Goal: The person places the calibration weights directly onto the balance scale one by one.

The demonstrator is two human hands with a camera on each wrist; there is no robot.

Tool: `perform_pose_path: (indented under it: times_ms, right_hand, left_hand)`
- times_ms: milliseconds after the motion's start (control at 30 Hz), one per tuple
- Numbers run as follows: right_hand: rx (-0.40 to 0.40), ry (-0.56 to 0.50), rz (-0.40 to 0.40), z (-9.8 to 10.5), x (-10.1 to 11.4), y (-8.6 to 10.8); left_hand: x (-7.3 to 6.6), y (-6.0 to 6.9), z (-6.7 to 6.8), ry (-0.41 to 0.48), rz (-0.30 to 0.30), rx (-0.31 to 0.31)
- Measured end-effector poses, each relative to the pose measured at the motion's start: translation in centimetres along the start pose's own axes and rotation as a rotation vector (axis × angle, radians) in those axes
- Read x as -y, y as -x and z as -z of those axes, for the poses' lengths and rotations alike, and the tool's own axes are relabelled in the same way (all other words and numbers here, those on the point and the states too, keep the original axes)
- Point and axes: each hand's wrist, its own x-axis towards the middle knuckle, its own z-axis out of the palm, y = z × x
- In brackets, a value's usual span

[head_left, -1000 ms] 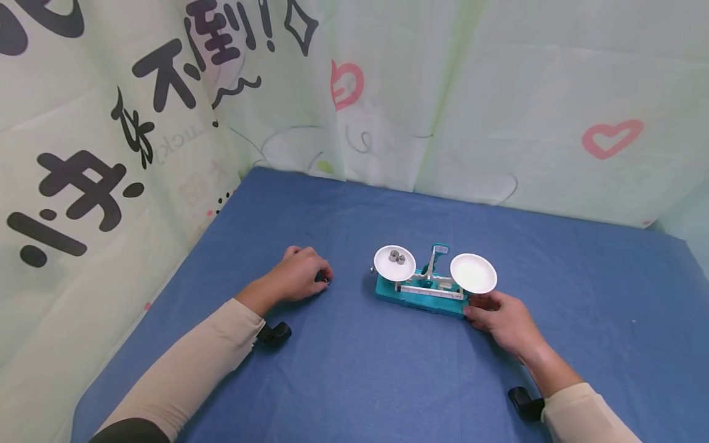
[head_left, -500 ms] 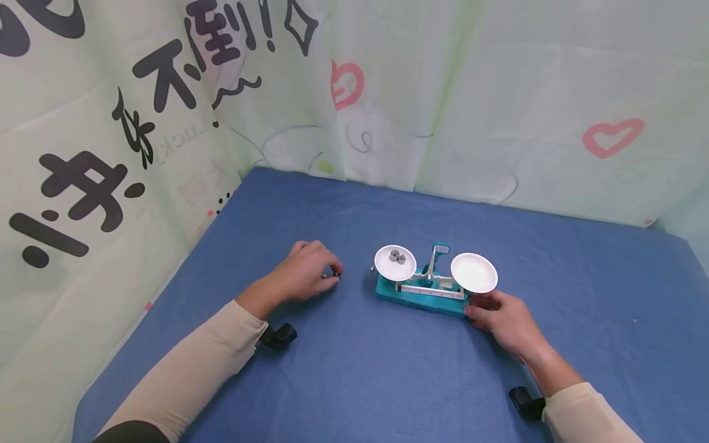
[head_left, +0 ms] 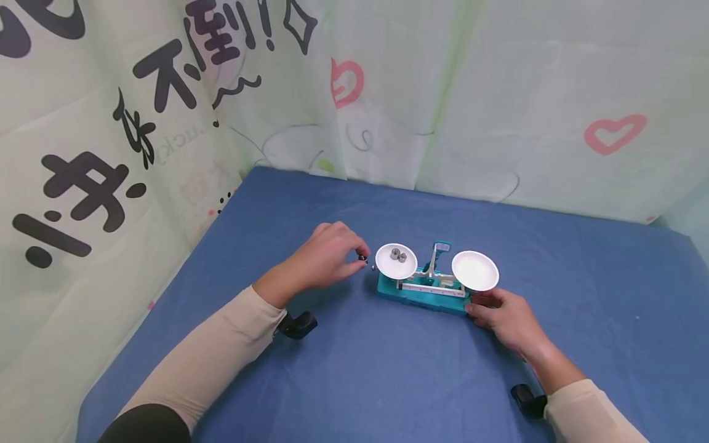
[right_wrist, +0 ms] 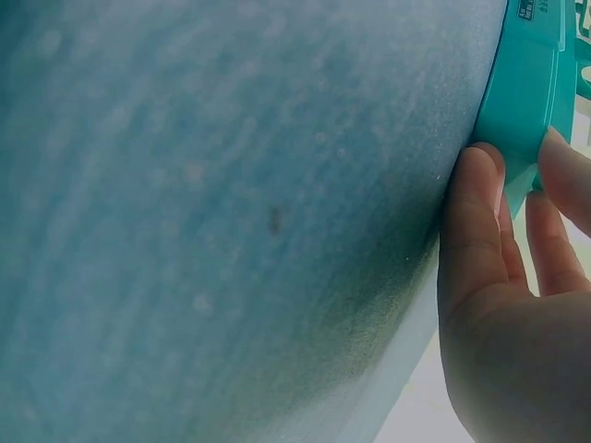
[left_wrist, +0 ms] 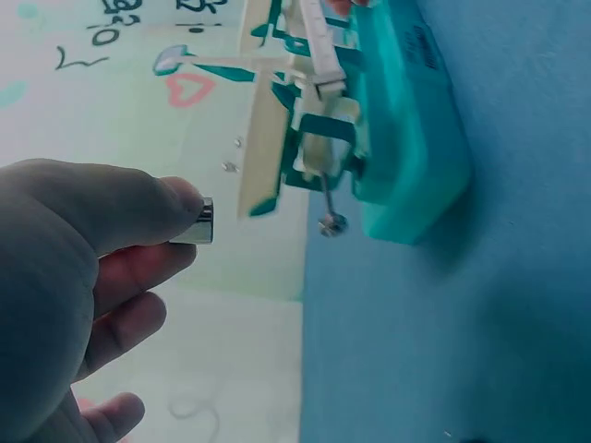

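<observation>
A small teal balance scale [head_left: 423, 298] with two white pans stands on the blue-covered table. Two small metal weights [head_left: 399, 255] lie in its left pan [head_left: 396, 272]; the right pan [head_left: 475, 271] bears nothing visible. My left hand [head_left: 327, 255] is just left of the left pan, apart from it. Between thumb and fingertips it pinches a shiny cylindrical metal weight [left_wrist: 205, 221], partly hidden by the fingers. My right hand [head_left: 506, 320] grips the right end of the teal base [right_wrist: 522, 120], thumb on one side and fingers on the other.
Blue cloth [head_left: 354, 381] covers the table around the scale. A pale curtain [head_left: 498, 92] with dark lettering and pink hearts hangs behind and along the left side. A black wrist camera [head_left: 299, 325] is under the left wrist, another [head_left: 528, 401] by the right.
My left hand has moved right and away from me, carrying the metal weight from the cloth area toward the left pan. The right hand and the scale have stayed in place.
</observation>
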Motion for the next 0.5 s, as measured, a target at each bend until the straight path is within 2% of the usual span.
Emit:
perform_pose_path:
  times_ms: [200,500]
  right_hand:
    - [0.002,0.011,-0.005,0.1,0.0,-0.1]
    - [-0.001,0.005,-0.015,0.1,-0.1,-0.2]
  left_hand:
    - [-0.9,-1.5,0.7,-0.001,-0.027,-0.008]
    - [-1.6,-3.6,0.2,-0.013,-0.037,0.050]
